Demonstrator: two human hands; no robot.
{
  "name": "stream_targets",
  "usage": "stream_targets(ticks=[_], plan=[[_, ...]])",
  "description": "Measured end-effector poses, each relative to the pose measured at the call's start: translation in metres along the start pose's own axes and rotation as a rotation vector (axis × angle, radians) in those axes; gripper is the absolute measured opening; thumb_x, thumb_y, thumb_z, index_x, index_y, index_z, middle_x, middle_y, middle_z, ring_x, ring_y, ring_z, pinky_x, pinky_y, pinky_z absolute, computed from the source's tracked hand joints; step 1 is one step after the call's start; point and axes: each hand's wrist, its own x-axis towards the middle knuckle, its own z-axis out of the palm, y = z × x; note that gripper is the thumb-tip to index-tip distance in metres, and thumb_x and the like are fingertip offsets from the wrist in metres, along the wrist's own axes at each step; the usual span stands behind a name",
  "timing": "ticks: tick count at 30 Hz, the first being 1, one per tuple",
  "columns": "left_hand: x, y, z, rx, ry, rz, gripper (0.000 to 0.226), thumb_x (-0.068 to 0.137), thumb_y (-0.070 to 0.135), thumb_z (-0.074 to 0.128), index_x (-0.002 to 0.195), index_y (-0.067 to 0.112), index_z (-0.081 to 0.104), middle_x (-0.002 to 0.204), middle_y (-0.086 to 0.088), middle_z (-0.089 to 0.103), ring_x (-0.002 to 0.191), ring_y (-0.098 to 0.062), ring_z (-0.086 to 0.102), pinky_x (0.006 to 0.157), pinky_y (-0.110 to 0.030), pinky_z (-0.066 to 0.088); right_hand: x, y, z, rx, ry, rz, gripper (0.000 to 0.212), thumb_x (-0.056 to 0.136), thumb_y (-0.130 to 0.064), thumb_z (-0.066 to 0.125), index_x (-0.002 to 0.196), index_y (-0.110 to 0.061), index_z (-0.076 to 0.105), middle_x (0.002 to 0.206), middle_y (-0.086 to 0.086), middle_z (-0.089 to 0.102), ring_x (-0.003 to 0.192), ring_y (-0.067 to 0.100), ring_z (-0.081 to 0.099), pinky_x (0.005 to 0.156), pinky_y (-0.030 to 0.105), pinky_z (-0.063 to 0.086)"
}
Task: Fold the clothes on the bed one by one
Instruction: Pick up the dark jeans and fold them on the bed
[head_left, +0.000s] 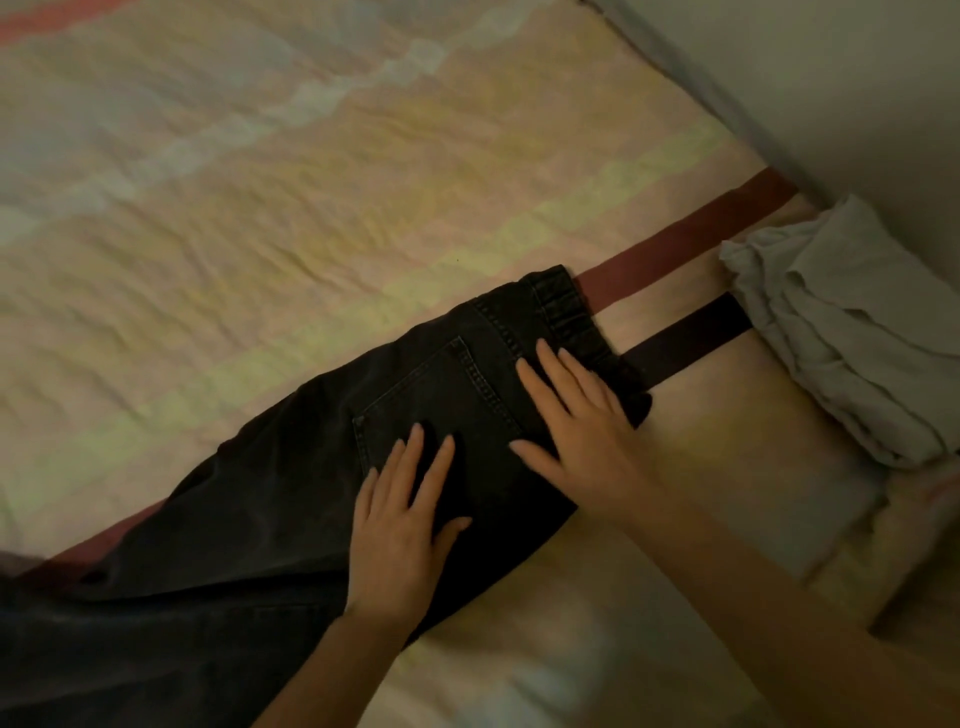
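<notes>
A pair of black jeans (291, 499) lies along the bed, folded lengthwise, with the waistband toward the upper right and the legs running off the lower left. A back pocket faces up. My left hand (400, 530) rests flat on the seat of the jeans with its fingers straight and spread. My right hand (576, 426) presses flat just below the waistband, fingers straight.
The bed (260, 208) has a pale striped sheet with a dark red band and a black band near the jeans. A stack of folded white clothes (852, 338) sits at the right by the wall (857, 88).
</notes>
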Motion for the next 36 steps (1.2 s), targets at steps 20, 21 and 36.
stream_targets(ticks=[20,21,36], plan=[[-0.028,-0.05,-0.033,-0.09,-0.379,0.115,0.061,0.095,0.049,0.026,0.151,0.031,0.011,0.158,0.005,-0.005,0.145,-0.013,-0.006,0.119,-0.031,0.001,-0.011,-0.025,0.017,-0.288,-0.29,0.314,0.073,0.093,-0.058,0.014,0.148,-0.021,-0.015,0.158,0.009,-0.01,0.145,0.024,-0.002,0.115,0.047,-0.001],[-0.036,-0.058,-0.043,-0.134,-0.343,0.123,0.058,0.095,0.047,0.029,0.15,0.03,0.022,0.159,0.004,0.009,0.146,-0.014,0.007,0.118,-0.029,0.006,-0.015,-0.04,0.015,-0.242,-0.251,0.331,0.07,0.095,-0.054,0.018,0.151,-0.016,0.0,0.158,0.011,0.0,0.145,0.026,0.007,0.115,0.048,0.002],[-0.142,-0.258,-0.146,0.078,0.009,-0.185,0.027,0.084,0.022,0.065,0.109,0.013,0.071,0.113,-0.006,0.065,0.091,-0.027,0.064,0.077,-0.04,0.051,-0.033,-0.289,0.078,0.23,0.042,-0.122,0.012,0.081,-0.02,0.068,0.091,-0.014,0.071,0.084,0.0,0.067,0.078,0.021,0.061,0.067,0.033,0.053]])
